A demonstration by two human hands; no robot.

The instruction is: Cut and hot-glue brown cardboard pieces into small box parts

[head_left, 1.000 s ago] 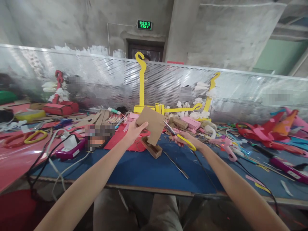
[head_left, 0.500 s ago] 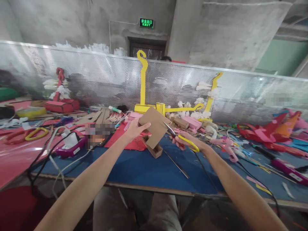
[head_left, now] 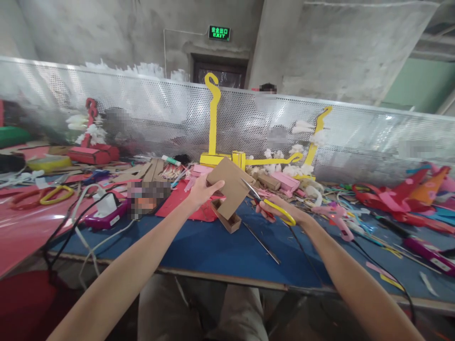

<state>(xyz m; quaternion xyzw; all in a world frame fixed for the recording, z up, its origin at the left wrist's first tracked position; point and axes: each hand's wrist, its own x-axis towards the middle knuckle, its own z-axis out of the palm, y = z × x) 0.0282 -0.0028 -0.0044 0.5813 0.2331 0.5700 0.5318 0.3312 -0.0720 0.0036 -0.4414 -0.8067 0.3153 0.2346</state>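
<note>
My left hand (head_left: 203,190) is closed on the left edge of a flat brown cardboard piece (head_left: 232,184), thumb on its front face. The piece is tilted and has a notch cut from its lower side. My right hand (head_left: 265,209) grips a pair of scissors (head_left: 279,211) with yellow and red handles. Their blades reach up and left to the right part of the cardboard; whether they are cutting into it I cannot tell. Below the cardboard, a small open cardboard box (head_left: 232,223) rests on the blue table (head_left: 206,251), partly hidden. A thin metal rod (head_left: 262,243) lies beside it.
A pink glue gun (head_left: 336,219) lies to the right, its cord trailing over the table edge. Yellow hooked cardboard shapes (head_left: 213,123) stand at the back before a perforated metal screen (head_left: 149,109). At left are a purple power strip (head_left: 106,217) with cables and another pair of scissors (head_left: 57,195).
The view has shifted slightly. Both hands, the cardboard and the scissors hold nearly the same pose. Behind the screen, a person's head has moved to the right.
</note>
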